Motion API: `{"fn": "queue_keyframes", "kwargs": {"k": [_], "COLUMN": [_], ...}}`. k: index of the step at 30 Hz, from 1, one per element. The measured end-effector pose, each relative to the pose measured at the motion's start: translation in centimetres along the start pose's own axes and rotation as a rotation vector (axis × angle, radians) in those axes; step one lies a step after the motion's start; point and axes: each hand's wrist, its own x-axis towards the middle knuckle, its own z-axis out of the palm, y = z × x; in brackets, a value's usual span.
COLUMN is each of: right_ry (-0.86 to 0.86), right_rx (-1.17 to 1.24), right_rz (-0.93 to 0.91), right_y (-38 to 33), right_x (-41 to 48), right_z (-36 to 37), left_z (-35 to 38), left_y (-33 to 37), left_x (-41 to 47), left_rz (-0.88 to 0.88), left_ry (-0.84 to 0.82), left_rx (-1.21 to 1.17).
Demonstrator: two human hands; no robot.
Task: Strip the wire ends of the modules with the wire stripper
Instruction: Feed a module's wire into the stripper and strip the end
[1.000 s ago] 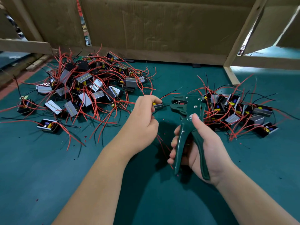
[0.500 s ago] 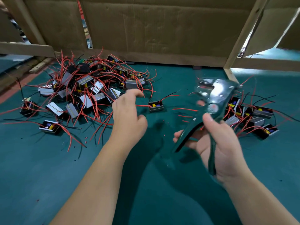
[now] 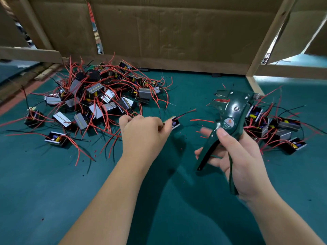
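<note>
R hand (image 3: 237, 156) clamps green wire stripper (image 3: 228, 119) centre-right, handles spread; L hand (image 3: 145, 137), fingers curled, meets one module (image 3: 174, 123) mid-scene, hold can't be told; small pile (image 3: 279, 128) right prob. done, big pile (image 3: 99, 99) far left prob. unstripped.

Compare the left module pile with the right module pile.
The left pile holds many more modules than the right pile. The left pile is heaped, modules lying on one another; the right pile spreads flatter. The left pile shows nearly whole; the right pile sits partly behind the wire stripper and right hand. Both are black modules with red and black wires on the green mat.
</note>
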Motion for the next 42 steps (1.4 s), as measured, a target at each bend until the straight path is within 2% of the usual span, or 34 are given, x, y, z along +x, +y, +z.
{"fn": "queue_keyframes", "kwargs": {"k": [3,6,10,13,16,18,19,21,23,25,27,29,33,35,38,42], "right_ry": [-0.039,-0.130,-0.205,-0.211,-0.214,-0.208,-0.206,-0.202,-0.200,-0.209,-0.209,-0.202,-0.157,-0.126,-0.106,-0.091], "right_rx": [0.071,0.206,0.261,0.263,0.268,0.268,0.265,0.266,0.285,0.305,0.316,0.303,0.277,0.276,0.230,0.227], "right_rz": [0.090,0.204,0.249,0.248,0.243,0.235,0.226,0.205,0.205,0.213,0.224,0.235,0.255,0.256,0.231,0.186], "right_y": [-0.2,-0.5,-0.7,-0.7,-0.7,-0.6,-0.6,-0.5,-0.5,-0.5,-0.5,-0.5,-0.5,-0.4,-0.4,-0.6], "right_x": [0.2,0.1,0.2,0.2,0.2,0.3,0.3,0.3,0.3,0.2,0.2,0.2,0.3,0.4,0.5,0.7], "right_z": [0.2,0.4,0.8,0.9,0.7,0.5,0.5,0.4,0.3,0.2,0.3,0.3,0.4,0.2,0.0,-0.1], "left_z": [-0.9,-1.3,-1.0,-0.5,-0.8,-1.4,-1.7,-2.5,-3.2,-3.6,-3.7,-3.5,-3.0,-2.4,-1.3,-0.5], "left_y": [0.0,-0.2,0.4,0.5,-0.4,-0.7,-0.8,-1.2,-2.1,-2.9,-3.1,-2.7,-1.2,0.0,1.6,2.0], "left_x": [-0.1,-0.2,-0.1,-0.3,0.0,0.3,0.6,1.1,1.4,1.5,1.3,1.1,0.5,-0.1,-1.3,-1.5], "left_rz": [-0.052,0.051,0.328,0.379,0.235,0.015,-0.149,-0.444,-0.544,-0.555,-0.515,-0.399,0.049,0.208,0.285,0.249], "left_ry": [0.080,0.087,-0.204,-0.311,-0.246,-0.262,-0.348,-0.653,-0.927,-1.029,-1.028,-0.971,-0.780,-0.765,-0.714,-0.630], "left_rx": [-0.010,-0.100,-0.219,-0.231,-0.276,-0.450,-0.641,-0.979,-1.086,-1.122,-1.097,-1.068,-0.874,-0.743,-0.696,-0.754]}}
